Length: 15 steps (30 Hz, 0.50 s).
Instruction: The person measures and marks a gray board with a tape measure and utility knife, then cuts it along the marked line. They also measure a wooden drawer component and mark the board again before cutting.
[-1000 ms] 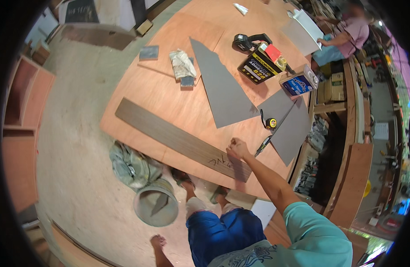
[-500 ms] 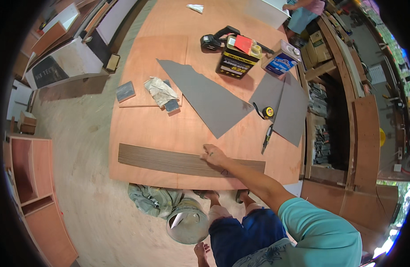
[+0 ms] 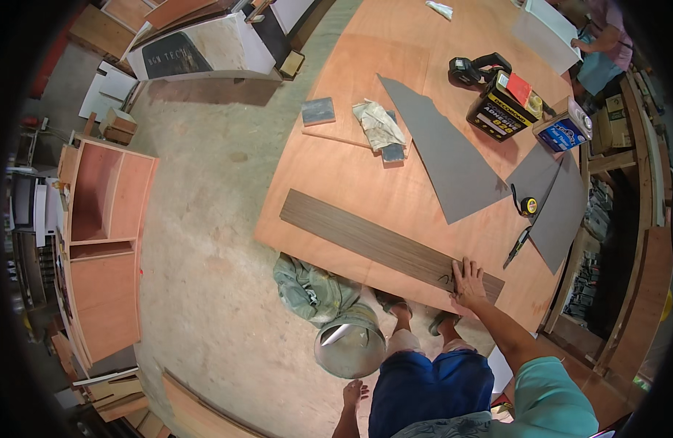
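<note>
Right hand (image 3: 468, 287) on brown strip (image 3: 377, 239), fingers spread, most of it lying leftward of them along the bench (image 3: 490, 248); even, light pressure should steady it; left hand (image 3: 355, 395) empty, fingers loosely curled.

Printing stands on the black-and-yellow can (image 3: 501, 115) and blue can (image 3: 563, 132) near the right edge of the table (image 3: 318, 162), a dark scribble (image 3: 445, 279) on the brown strip (image 3: 366, 232), pale capitals on a dark panel (image 3: 168, 64).

Brown strip (image 3: 373, 239) with darker lengthwise streaks
</note>
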Motion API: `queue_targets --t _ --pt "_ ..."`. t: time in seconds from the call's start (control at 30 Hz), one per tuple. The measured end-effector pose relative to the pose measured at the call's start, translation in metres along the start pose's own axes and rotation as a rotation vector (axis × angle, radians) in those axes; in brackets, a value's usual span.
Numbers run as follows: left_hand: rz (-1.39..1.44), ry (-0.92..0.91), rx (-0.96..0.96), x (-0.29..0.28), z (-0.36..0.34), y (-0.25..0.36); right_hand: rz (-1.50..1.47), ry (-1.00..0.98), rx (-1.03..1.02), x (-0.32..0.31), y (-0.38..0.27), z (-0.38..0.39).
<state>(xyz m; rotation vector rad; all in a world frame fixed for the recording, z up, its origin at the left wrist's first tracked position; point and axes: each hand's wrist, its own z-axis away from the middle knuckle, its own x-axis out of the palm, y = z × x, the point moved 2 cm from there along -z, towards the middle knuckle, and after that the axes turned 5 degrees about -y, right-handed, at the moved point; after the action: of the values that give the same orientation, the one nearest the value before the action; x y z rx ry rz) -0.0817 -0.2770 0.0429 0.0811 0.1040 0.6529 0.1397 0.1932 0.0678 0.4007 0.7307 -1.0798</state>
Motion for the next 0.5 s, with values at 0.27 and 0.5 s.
queue_targets --t 0.27,0.5 --pt "0.015 0.027 -0.072 -0.014 0.006 -0.011 0.044 0.144 -0.027 -0.013 -0.074 -0.023" --pt "-0.019 -0.078 0.039 -0.008 -0.004 0.021 -0.19 0.19 -0.027 -0.039 -0.156 -0.02"
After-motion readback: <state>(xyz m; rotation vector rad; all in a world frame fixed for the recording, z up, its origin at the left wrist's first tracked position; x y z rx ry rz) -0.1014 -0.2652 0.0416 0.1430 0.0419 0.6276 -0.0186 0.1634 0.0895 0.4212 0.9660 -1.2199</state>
